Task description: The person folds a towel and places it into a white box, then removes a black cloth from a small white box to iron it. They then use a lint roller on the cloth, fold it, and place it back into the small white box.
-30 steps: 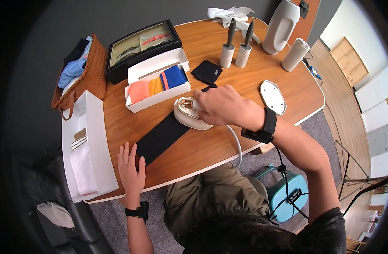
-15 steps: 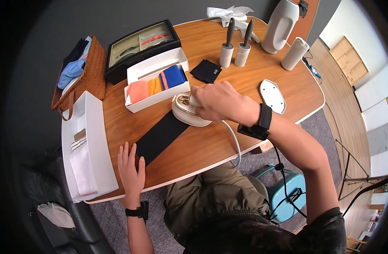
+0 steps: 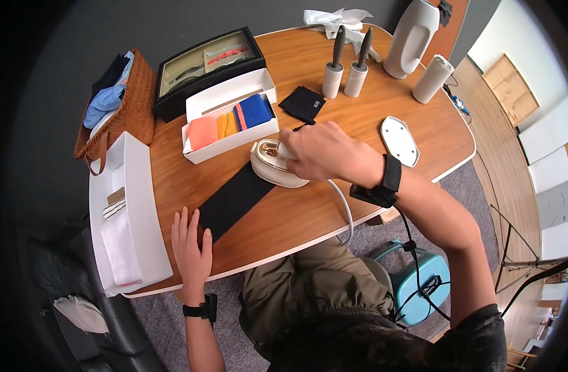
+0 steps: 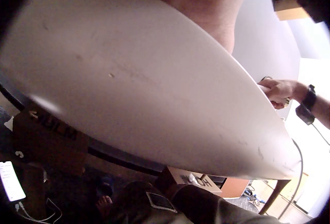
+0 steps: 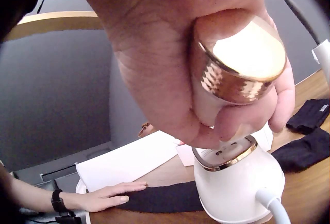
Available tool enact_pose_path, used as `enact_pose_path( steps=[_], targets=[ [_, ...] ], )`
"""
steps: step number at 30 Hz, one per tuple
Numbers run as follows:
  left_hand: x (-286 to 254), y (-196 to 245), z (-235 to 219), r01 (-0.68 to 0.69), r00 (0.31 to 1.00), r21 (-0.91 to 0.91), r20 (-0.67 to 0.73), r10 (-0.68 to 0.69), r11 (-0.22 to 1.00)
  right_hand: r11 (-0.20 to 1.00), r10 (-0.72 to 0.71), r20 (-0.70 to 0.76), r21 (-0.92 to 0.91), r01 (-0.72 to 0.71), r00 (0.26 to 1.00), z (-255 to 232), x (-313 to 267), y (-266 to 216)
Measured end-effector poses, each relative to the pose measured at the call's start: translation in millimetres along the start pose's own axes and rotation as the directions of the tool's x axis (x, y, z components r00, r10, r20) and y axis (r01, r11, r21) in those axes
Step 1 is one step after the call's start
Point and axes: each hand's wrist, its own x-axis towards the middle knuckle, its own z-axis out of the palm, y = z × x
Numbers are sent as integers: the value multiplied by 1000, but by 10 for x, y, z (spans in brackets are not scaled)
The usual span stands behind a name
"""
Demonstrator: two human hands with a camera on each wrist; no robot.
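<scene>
A long black cloth (image 3: 235,201) lies flat and slanting on the wooden table. My right hand (image 3: 330,152) grips the handle of a small white iron (image 3: 276,166), which rests on the cloth's upper part. In the right wrist view the fingers wrap round the gold-capped handle (image 5: 240,56), above the white iron body (image 5: 238,185). My left hand (image 3: 192,248) lies flat with straight fingers, its fingertips at the cloth's lower left end. Beyond the iron, more black fabric (image 5: 304,149) shows in the right wrist view.
An open box of coloured folded cloths (image 3: 231,133) stands behind the iron, a long white box (image 3: 141,214) at the left. A folded black cloth (image 3: 302,104), lint rollers (image 3: 332,80) and a white plate (image 3: 400,142) lie farther off. The iron's cord (image 3: 348,211) hangs over the front edge.
The iron and my right hand have shifted slightly left along the cloth since the earliest frame. My left hand has barely moved.
</scene>
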Motion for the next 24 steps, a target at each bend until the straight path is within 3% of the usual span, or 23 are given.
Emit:
enact_pose_path(
  steps=[4, 16, 22, 24],
  targets=[
    [-1, -12, 19, -5, 1000, -2, -3, 5, 1000, 1000, 16, 58, 24, -17, 998, -40, -45, -39],
    [-5, 0, 19, 1, 1000, -6, -10, -1, 1000, 1000, -17, -11, -7, 17, 1000, 7, -21, -28],
    [-5, -2, 18, -2, 1000, -3, -7, 2, 1000, 1000, -20, 69, 23, 18, 997, -22, -55, -44],
    [-9, -4, 16, -6, 1000, 1, -6, 6, 1000, 999, -31, 11, -13, 32, 999, 16, -6, -16]
  ],
)
